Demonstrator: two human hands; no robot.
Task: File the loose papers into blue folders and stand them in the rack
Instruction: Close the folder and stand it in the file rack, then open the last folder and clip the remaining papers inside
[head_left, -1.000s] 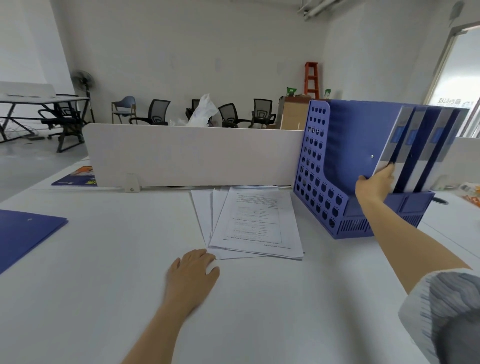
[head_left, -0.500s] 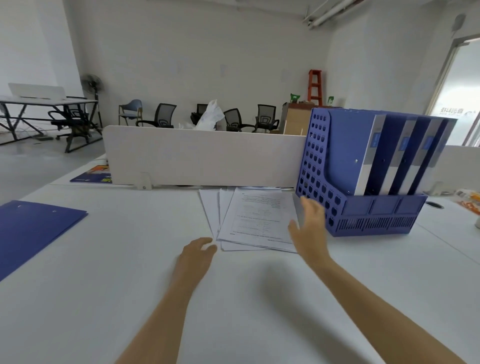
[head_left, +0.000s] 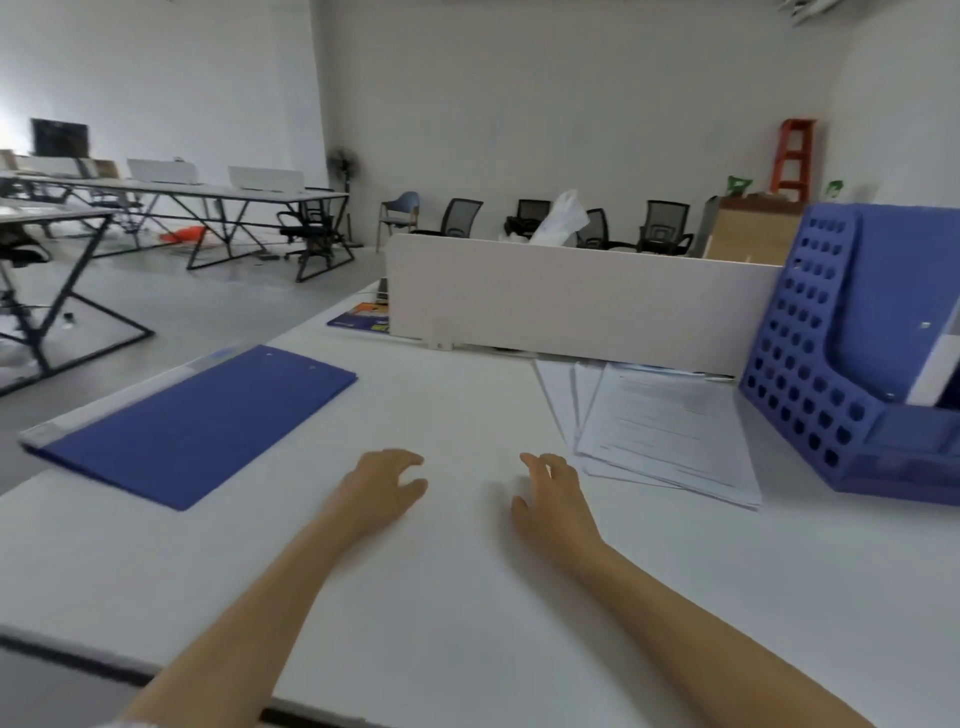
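White desk fills the near view of an open office, with a low divider panel standing across its far side and a row of black chairs against the back wall. Both hands are low over the bare middle of the desk, and neither holds anything: the left hand and the right hand each show loosely curled fingers, with a strip of desk between them. One closed blue folder lies flat, ahead and well to the left of the left hand, apart from it. Its long axis runs on a diagonal from the near-left desk edge towards the far right, and its pale spine strip is on the side away from the hands. The loose papers sit as a slightly fanned stack just beside the right hand, on its outer side, their long axis pointing away from the person towards the divider. The rack stands right of the stack, close against it, and already holds at least one upright folder. Judging by this layout, the next step is to fetch the flat folder. The left hand is clearly nearer for that reach, while the right is placed to draw sheets off the stack.
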